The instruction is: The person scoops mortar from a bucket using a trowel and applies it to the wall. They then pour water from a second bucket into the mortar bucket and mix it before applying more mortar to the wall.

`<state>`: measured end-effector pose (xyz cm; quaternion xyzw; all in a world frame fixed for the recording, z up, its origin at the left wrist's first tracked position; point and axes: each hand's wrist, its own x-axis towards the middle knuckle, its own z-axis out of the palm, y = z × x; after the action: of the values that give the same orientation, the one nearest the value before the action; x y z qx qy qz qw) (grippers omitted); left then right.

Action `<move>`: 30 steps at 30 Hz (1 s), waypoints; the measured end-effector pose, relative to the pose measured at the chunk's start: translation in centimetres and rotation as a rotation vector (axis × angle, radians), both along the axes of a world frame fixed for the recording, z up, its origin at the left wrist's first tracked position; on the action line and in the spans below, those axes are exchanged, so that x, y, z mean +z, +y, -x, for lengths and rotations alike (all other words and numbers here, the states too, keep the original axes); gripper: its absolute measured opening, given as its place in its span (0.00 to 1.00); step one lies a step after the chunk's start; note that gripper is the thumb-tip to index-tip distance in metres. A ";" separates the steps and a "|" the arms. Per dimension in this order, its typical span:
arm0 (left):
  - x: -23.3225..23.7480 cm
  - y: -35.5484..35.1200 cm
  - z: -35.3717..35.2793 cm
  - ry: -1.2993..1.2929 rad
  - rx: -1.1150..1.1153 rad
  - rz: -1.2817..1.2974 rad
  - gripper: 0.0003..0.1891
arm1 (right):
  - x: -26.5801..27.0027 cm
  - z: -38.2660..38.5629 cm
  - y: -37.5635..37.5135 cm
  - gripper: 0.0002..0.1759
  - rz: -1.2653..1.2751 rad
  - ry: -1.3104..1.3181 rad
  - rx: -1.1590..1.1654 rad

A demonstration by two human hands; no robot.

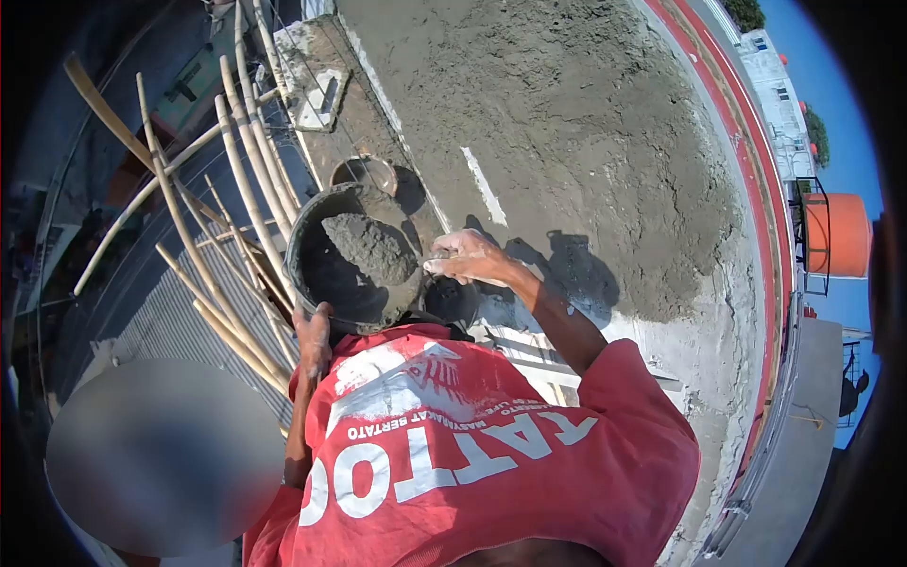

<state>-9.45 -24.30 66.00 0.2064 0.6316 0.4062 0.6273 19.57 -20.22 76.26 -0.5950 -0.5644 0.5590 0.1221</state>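
A dark bucket (295,248) of wet grey mortar (373,248) is tilted in front of my chest. My left hand (314,338) grips its near rim, with the thumb over the edge. My right hand (468,257) is closed at the bucket's right side, around what looks like a trowel handle (436,261). The trowel's blade is hidden, apparently beneath the heaped mortar inside the bucket. Mortar smears whiten the right fingers. The printed red shirt (491,463) fills the lower part of the view.
Rough grey mortar covers the wall surface (567,123), edged by a red strip (756,161). Several bamboo poles (250,170) stand at left above corrugated roofing (189,312). Another bucket (367,174) sits beyond mine, near a mortar-smeared board (321,99). An orange tank (837,234) is far right. A blurred oval hides the lower left.
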 end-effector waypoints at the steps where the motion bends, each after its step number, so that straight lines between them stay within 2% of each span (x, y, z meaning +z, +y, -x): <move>1: -0.1 -0.1 0.7 0.004 -0.045 -0.014 0.20 | 1.2 -0.6 1.3 0.17 0.250 0.193 -0.063; 2: 1.7 0.0 0.6 0.004 -0.041 0.014 0.20 | 0.2 -1.6 2.7 0.13 0.314 0.472 -0.164; 4: 0.4 -0.5 1.2 0.005 -0.012 -0.026 0.20 | -0.2 -5.5 6.2 0.13 0.364 0.605 -0.272; 6: 0.4 -0.7 1.8 0.014 0.004 -0.031 0.20 | -0.4 -12.4 11.6 0.13 0.233 0.430 -0.379; 7: 0.5 -0.6 2.0 0.037 -0.008 -0.011 0.20 | -1.3 -16.8 13.6 0.13 0.071 0.292 -0.606; 9: 1.0 -0.9 2.5 0.056 -0.025 0.018 0.20 | 6.1 -19.4 12.9 0.14 -0.204 -0.147 -0.705; 11: 1.5 -0.7 2.6 0.001 -0.008 0.023 0.20 | 12.5 -20.8 10.7 0.16 -0.369 -0.218 -0.701; 12: 0.2 -0.8 2.9 0.003 0.002 0.027 0.21 | 15.1 -20.3 9.1 0.17 -0.390 -0.378 -0.661; 13: 0.7 -0.5 2.5 0.002 0.051 0.039 0.21 | 17.0 -19.2 8.0 0.19 -0.416 -0.532 -0.617; 14: 0.4 -0.2 2.5 0.035 0.003 0.028 0.21 | 17.5 -17.5 6.8 0.19 -0.398 -0.520 -0.617; 15: 0.0 0.2 2.3 0.071 -0.038 0.022 0.21 | 17.5 -15.5 5.9 0.21 -0.477 -0.730 -0.455; 16: 0.6 0.8 2.0 0.038 -0.056 -0.013 0.21 | 16.6 -13.4 5.1 0.22 -0.552 -0.924 -0.269; 19: 1.2 1.4 1.4 0.007 -0.094 -0.097 0.21 | 9.5 -5.3 2.7 0.24 -0.591 -0.955 0.079; 21: 0.4 1.9 1.1 -0.007 -0.162 -0.140 0.23 | 3.5 0.9 1.2 0.22 -0.458 -0.987 0.337; 22: 0.2 2.2 1.0 -0.002 -0.160 -0.146 0.23 | -4.7 0.2 -1.0 0.17 -0.965 -1.008 0.335; 23: 0.1 2.3 0.9 0.032 -0.218 -0.173 0.24 | -5.9 3.6 0.3 0.14 -0.683 -1.073 0.459; 24: 0.0 2.4 0.6 0.064 -0.276 -0.197 0.26 | -8.8 5.5 0.3 0.13 -0.596 -1.009 0.407; 26: 0.1 2.9 0.0 0.022 -0.266 -0.229 0.26 | -10.3 6.6 0.8 0.14 -0.528 -0.944 0.364; 28: 0.5 2.4 0.4 -0.011 -0.265 -0.236 0.26 | -10.7 6.9 -0.5 0.17 -0.280 -0.622 0.200; 29: 0.8 2.4 0.4 -0.024 -0.241 -0.219 0.26 | -10.9 6.6 -0.9 0.17 -0.282 -0.623 0.198; 30: 1.2 2.4 0.4 -0.039 -0.213 -0.203 0.26 | -11.4 6.0 -1.2 0.17 -0.269 -0.476 0.162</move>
<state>-9.83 -21.85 67.24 0.3266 0.5496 0.4029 0.6550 13.55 -21.44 64.82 -0.6411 -0.6919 0.3315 0.0190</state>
